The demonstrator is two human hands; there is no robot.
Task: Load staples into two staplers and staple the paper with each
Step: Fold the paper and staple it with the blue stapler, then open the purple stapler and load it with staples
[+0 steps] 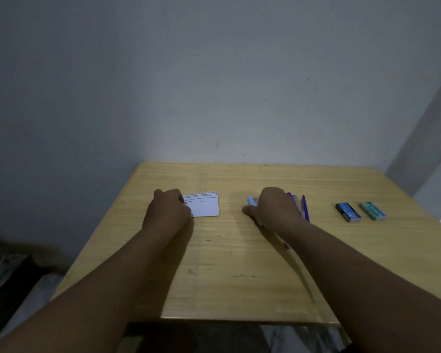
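A small white printed paper (205,206) lies on the wooden table (239,263). My left hand (168,208) rests on the paper's left edge with its fingers curled, pinning it down. My right hand (275,208) lies over two staplers side by side. The light blue stapler (251,200) pokes out at the hand's left, and the fingers appear closed around it. The purple stapler (303,207) shows at the hand's right. Most of both staplers is hidden under the hand. Two staple boxes sit at the far right: a dark blue box (348,212) and a teal box (372,210).
The table stands against a pale wall (214,85), with its left edge near my left forearm and its front edge close to me. Dark cloth and bedding (13,281) lie below the table at the left.
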